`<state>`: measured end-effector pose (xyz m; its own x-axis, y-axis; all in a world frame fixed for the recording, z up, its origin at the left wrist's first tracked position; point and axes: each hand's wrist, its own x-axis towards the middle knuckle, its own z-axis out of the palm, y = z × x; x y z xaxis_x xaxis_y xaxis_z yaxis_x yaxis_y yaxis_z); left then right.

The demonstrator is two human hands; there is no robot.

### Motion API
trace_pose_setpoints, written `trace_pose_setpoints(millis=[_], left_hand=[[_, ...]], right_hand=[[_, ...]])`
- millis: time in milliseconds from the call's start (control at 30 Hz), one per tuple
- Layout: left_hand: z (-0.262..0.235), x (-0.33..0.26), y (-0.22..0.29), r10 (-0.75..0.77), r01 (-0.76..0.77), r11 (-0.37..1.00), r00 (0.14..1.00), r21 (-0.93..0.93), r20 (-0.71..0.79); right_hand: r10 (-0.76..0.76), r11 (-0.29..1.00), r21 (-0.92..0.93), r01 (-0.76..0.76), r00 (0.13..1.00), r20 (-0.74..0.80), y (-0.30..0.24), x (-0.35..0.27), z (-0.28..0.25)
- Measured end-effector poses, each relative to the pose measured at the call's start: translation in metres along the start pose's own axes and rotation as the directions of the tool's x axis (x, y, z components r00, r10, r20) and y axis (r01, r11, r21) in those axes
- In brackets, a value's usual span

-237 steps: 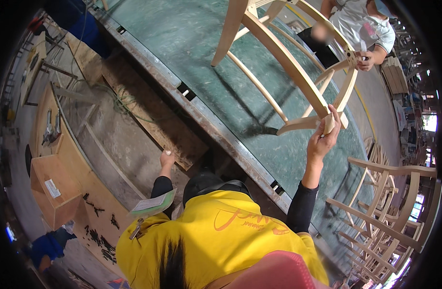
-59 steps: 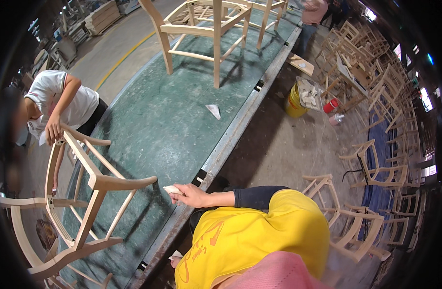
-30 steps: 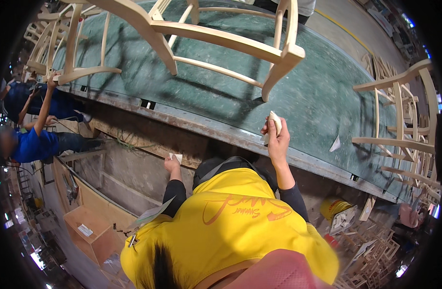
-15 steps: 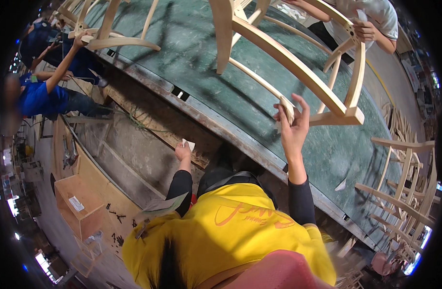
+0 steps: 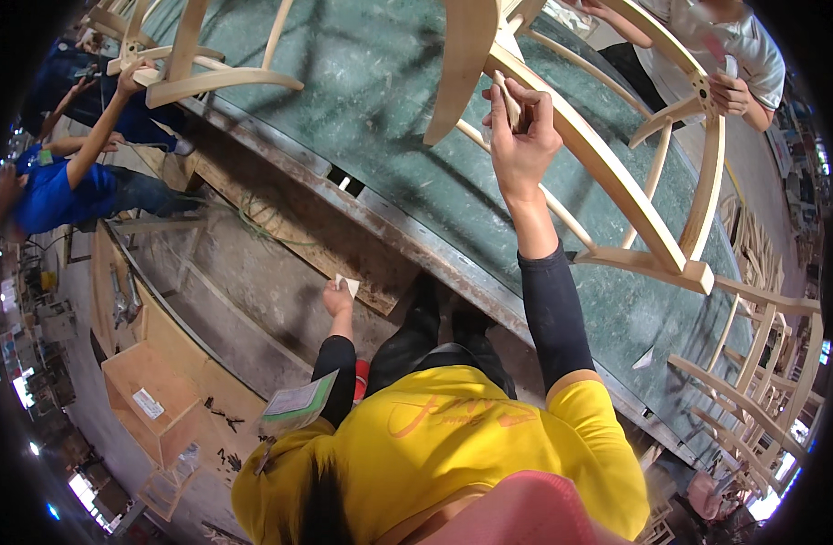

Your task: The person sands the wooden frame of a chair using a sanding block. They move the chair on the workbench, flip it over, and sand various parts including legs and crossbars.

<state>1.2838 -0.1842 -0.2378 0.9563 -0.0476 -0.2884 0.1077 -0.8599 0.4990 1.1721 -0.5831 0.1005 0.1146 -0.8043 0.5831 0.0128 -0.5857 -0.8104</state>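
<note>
My right hand (image 5: 527,145) is closed on a folded tan piece of sandpaper (image 5: 510,102). It is held at the upper end of a curved rail of a pale wooden chair frame (image 5: 616,175), close to a broad leg (image 5: 463,68). Whether the sandpaper presses on the wood I cannot tell. The frame lies on a green-topped workbench (image 5: 371,118). Low at my side, away from the bench, my left hand (image 5: 337,300) pinches a small cream piece of sandpaper (image 5: 350,285).
Across the bench a person in a light shirt (image 5: 748,54) grips the same frame. A person in blue (image 5: 71,195) handles another chair frame (image 5: 221,84) at the left. More frames (image 5: 752,363) stand at the right. Behind me is a wooden box (image 5: 153,395).
My right hand has moved up and forward along the frame, from the thin lower rod to the thick rail's upper end. The left hand stays low with its sandpaper.
</note>
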Motion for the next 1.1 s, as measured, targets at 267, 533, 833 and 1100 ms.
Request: trace_pose_setpoints(millis=[267, 533, 833, 1100], left_hand=[[-0.003, 0.018, 0.007, -0.047, 0.047, 0.999, 0.999, -0.001, -0.005], [0.043, 0.056, -0.044, 0.041, -0.045, 0.968, 0.999, -0.246, -0.021], [0.019, 0.043, -0.01, 0.018, -0.018, 0.998, 1.0, -0.064, 0.0], [0.003, 0.039, -0.003, -0.02, 0.022, 0.999, 0.999, -0.049, 0.032]], right_hand=[[-0.061, 0.988, -0.142, 0.063, 0.998, 0.019, 0.014, 0.002, 0.013], [-0.072, 0.985, -0.163, 0.063, 0.996, -0.05, 0.01, 0.009, 0.028], [-0.142, 0.952, -0.273, 0.136, 0.99, -0.002, 0.012, 0.004, 0.021], [-0.202, 0.92, -0.342, 0.193, 0.979, 0.009, 0.007, 0.007, 0.018]])
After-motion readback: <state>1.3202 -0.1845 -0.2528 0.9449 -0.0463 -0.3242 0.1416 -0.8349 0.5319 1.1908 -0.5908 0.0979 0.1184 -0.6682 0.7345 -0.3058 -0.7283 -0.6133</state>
